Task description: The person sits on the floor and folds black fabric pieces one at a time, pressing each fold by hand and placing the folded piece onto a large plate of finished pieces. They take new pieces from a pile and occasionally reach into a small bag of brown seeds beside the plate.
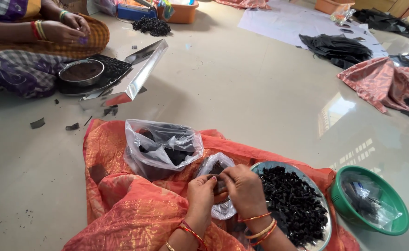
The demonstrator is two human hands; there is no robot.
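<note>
- At far left a co-worker's hands (67, 28), with bangles at the wrists, pinch something small above a lap covered in checked cloth.
- Just right of them a round metal bowl (81, 72) of dark powder sits in a tray (135, 76) with a shiny raised flap, on the floor (241, 102).
- Lower down, a large clear bag (160, 146) holding dark pieces rests on orange cloth (121, 209).
- The left hand (200, 195) has its grip closed on the small clear bag (220, 186), pinching it at its mouth.
- The right hand (244, 188), just beside it, has its grip clamped on the same bag from the other side; the bag sits between both hands over the lap.
- A metal plate (297, 204) heaped with small black pieces lies just right of the right hand.
- A green basin (369, 200) holding plastic wrappers stands at far right.
</note>
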